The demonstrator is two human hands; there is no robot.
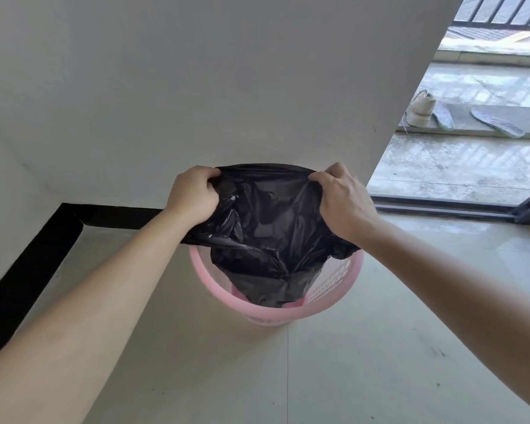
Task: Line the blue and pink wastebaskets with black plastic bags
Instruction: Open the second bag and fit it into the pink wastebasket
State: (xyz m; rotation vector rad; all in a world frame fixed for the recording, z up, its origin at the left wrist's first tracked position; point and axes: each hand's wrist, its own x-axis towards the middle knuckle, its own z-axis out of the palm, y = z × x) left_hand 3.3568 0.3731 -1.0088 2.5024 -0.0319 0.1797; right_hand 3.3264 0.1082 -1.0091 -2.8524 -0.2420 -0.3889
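Observation:
A pink mesh wastebasket [334,289] stands on the tiled floor close to the wall. A black plastic bag [270,218] hangs with its lower part inside the basket and its mouth spread wide above the rim. My left hand [193,195] grips the bag's left edge. My right hand [341,197] pinches the right edge. Both hands hold the opening stretched out above the basket, near the wall side. No blue wastebasket is in view.
A white wall [196,87] with a black skirting board [43,255] runs behind and to the left. At the right an open sliding door track [441,206] leads to a balcony with a shoe [419,110] and slippers [496,122].

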